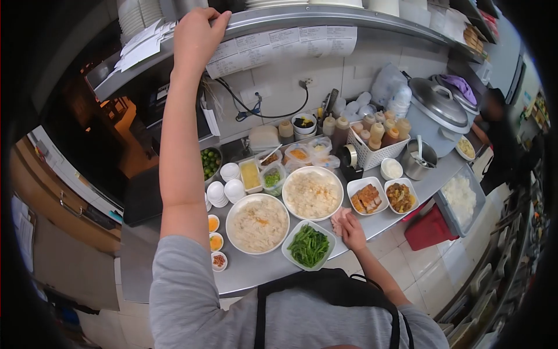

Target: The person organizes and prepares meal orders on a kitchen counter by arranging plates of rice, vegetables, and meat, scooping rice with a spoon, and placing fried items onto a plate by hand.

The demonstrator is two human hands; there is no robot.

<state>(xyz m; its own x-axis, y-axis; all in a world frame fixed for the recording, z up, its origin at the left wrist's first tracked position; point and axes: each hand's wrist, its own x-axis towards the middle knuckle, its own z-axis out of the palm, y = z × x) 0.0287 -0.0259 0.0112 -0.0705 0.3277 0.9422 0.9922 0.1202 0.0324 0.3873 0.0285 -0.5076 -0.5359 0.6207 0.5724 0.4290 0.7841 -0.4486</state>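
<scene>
My left hand (200,35) reaches up to the metal shelf edge (261,23), its fingers curled; whatever it grips is hidden. Printed paper slips (285,47) hang beside it. Low on the counter, my right hand (352,231) is closed on a pink cloth (339,221) that touches the worktop. Just left of that cloth sits a square bowl of green vegetables (308,245). Two round bowls of pale porridge-like food, one nearer (257,224) and one farther (313,193), stand behind it. A dish of sliced fried meat (367,198) and a dish of brown stew (400,196) lie to the right.
Small cups with egg yolk (215,242) line the left. Behind are tubs of chopped greens (272,177), a white basket of sauce bottles (378,145), and a large lidded pot (439,110). A tub of rice (460,198) stands right; another person (494,139) is beyond.
</scene>
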